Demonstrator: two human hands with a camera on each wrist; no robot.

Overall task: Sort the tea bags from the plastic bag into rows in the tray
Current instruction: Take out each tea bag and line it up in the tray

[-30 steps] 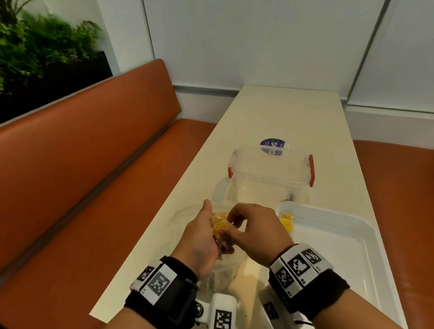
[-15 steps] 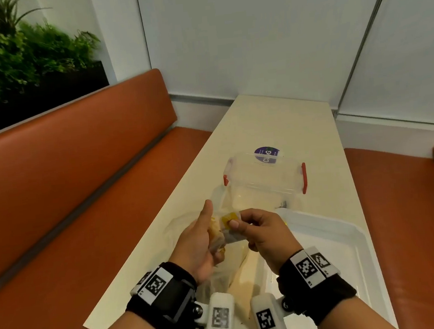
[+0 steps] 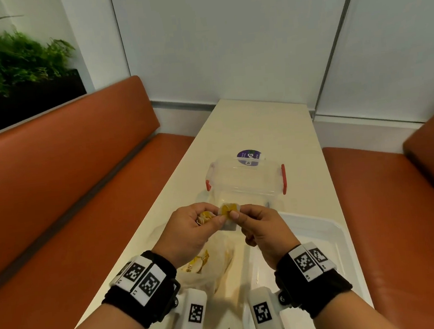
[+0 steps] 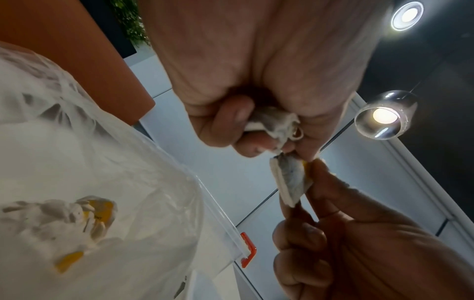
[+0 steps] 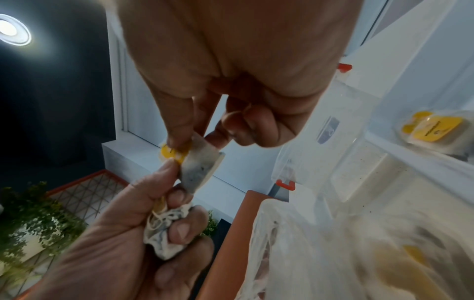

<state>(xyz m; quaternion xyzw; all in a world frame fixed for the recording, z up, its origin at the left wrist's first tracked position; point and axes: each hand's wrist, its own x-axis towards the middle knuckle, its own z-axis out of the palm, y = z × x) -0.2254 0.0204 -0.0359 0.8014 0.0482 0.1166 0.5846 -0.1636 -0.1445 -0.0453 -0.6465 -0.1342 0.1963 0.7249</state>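
The right hand (image 3: 262,228) has its grip closed in a pinch, thumb and forefinger on one tea bag (image 5: 198,169) at its yellow tag end, the pouch hanging below the fingertips. The left hand (image 3: 193,232) has its grip curled tight round a crumpled clump of tea bags (image 5: 165,229), while its thumb presses the same yellow tag. Both hands meet here, probably because the bags are tangled by their strings: the left anchors the bunch so that the right can draw one bag free.

Beneath the hands the plastic bag (image 3: 209,267) lies slack on the counter near its front edge, more yellow-tagged bags showing through the film. The white tray (image 3: 340,235) sits beside it toward the counter's right edge; the right wrist view shows a couple of tea bags (image 5: 433,128) already lying in it. Behind both stands a clear lidded box (image 3: 246,177) with red clips.

Against the picture half a second ago, the left thumb, then pointing up and clear, has come down on the tag, and the hands have risen from the plastic bag, with the single bag now clear of the clump
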